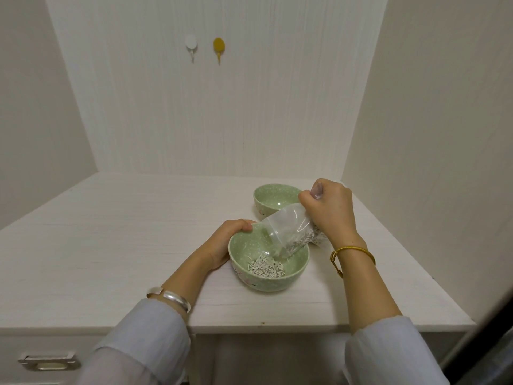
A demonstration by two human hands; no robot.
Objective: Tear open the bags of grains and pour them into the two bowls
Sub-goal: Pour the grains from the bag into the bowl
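A green speckled near bowl (288, 279) sits on the white table, with a small heap of pale grains (265, 267) in its bottom. My left hand (226, 240) grips the near bowl's left rim. My right hand (330, 207) holds a clear plastic bag (286, 229) by its closed end, tilted mouth-down into the near bowl. Grains lie inside the bag near its lower side. A second green bowl (270, 198) stands behind, partly hidden by the bag and my right hand; its visible inside looks bare.
The white table (111, 245) has walls close on the left, back and right. Two hooks, a white hook (191, 44) and a yellow hook (218, 47), hang on the back wall. A drawer handle (50, 361) shows below the front edge.
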